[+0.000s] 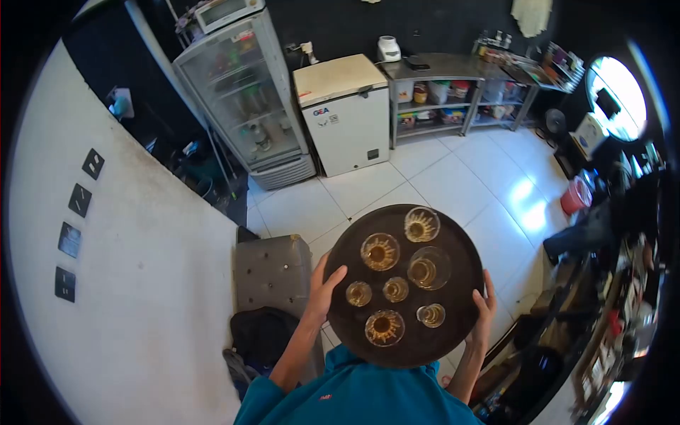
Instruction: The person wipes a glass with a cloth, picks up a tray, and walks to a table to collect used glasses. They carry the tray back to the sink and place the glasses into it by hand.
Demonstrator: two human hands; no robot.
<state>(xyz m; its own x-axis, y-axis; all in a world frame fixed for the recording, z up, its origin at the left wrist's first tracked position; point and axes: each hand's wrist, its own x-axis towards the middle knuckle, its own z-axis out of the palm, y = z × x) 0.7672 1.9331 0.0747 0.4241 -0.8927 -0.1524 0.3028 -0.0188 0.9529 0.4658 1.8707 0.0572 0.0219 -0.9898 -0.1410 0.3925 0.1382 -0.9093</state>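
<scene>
A round dark brown serving tray (453,347) is held level in front of my chest, above the tiled floor. My left hand (323,289) grips its left rim, thumb on top and the other fingers hidden underneath. At the right rim, my right hand (486,306) grips the tray the same way. Several clear glasses stand spread over the tray: a larger tumbler (438,268), a fluted glass (422,224) near the far rim, another fluted glass (380,252), and a small shot glass (431,316) toward the right. The tray's brown shows through their bases.
Ahead stand a glass-door fridge (248,106), a white chest freezer (347,120) and a metal shelf table (453,74). A grey ottoman (273,273) and black backpack (262,340) sit by the left wall. Cluttered shelving lines the right, with a red bucket (576,195) beyond.
</scene>
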